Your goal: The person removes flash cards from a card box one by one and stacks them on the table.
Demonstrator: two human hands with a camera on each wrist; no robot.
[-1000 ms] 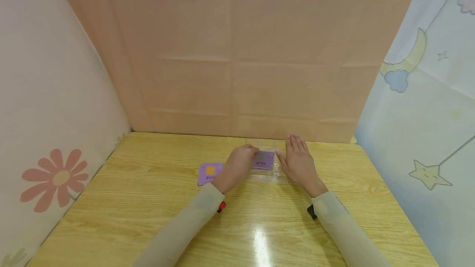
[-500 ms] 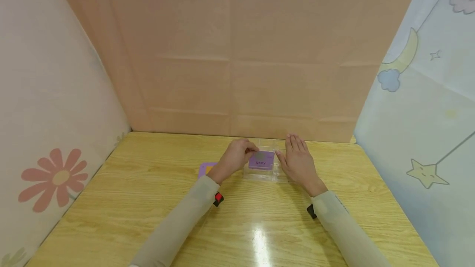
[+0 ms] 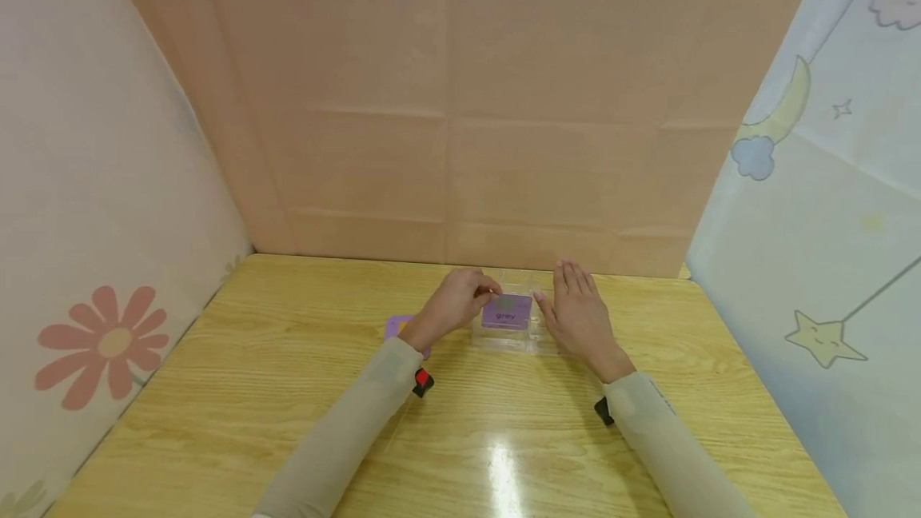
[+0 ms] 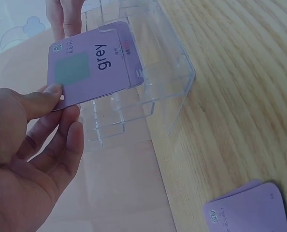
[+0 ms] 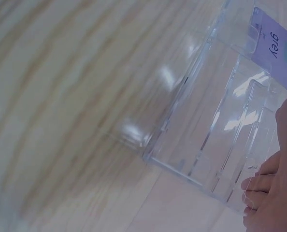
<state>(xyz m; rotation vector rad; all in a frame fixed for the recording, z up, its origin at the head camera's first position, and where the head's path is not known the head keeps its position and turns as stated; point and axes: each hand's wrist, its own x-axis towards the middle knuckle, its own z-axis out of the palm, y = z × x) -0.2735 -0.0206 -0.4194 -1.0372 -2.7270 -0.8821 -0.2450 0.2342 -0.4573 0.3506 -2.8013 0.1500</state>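
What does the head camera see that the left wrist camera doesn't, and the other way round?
Only the head view shows the flower, yellow star and sleeves.

Only the left wrist view shows the square code on the card saying grey.

Both show that card, the clear box, left hand, right hand, table and another purple card.

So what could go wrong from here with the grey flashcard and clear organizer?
The grey flashcard, pinched at one corner by the left hand, might catch on the lip of the clear organizer. The organizer could slide if the right hand, resting at its side, lifts off. Drawing back, the left hand might brush the purple flashcards stacked askew on the table.
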